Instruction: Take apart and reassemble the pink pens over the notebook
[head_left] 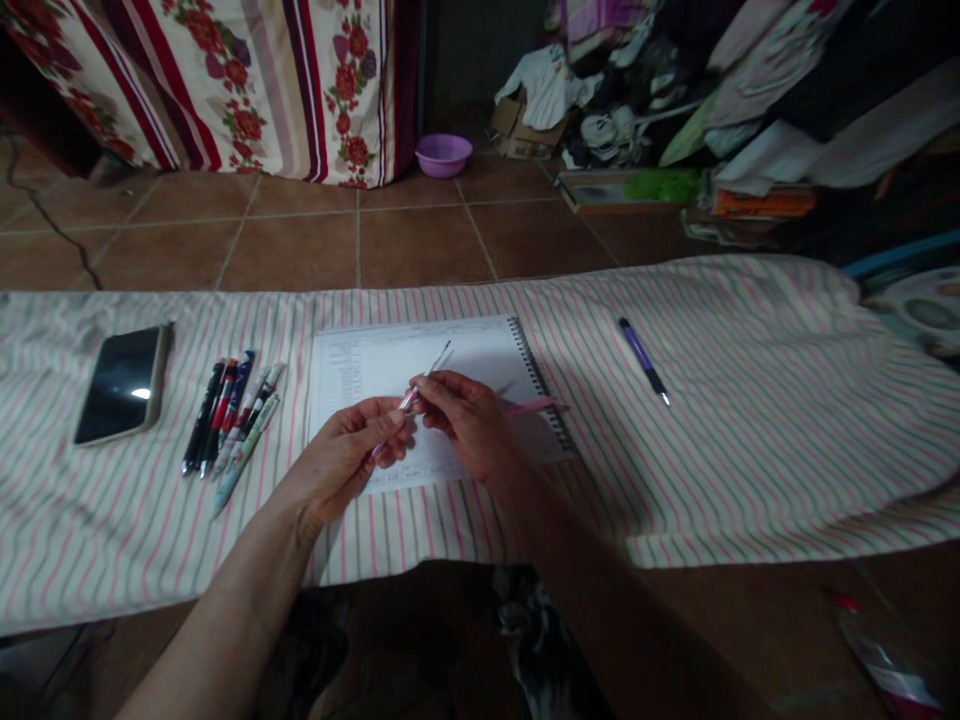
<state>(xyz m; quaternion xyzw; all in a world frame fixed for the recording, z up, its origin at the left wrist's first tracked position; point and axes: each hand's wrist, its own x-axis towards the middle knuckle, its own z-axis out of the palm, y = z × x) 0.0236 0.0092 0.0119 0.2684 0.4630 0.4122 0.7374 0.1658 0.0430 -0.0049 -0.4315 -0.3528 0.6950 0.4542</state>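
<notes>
My left hand (352, 450) and my right hand (469, 425) meet over a spiral notebook (390, 365) lying open on a striped cloth (750, 420). My left hand pinches the pink barrel of a pen (407, 402). My right hand's fingers are closed on the same pen, whose thin clear refill (439, 360) sticks out towards the far side. A pink pen part (536, 406) lies on the notebook just right of my right hand.
Several pens (232, 415) lie in a row left of the notebook, with a phone (124, 382) further left. A purple pen (643, 360) lies to the right. Beyond the cloth are tiled floor, a purple bowl (442, 154), a floral curtain and piled clutter.
</notes>
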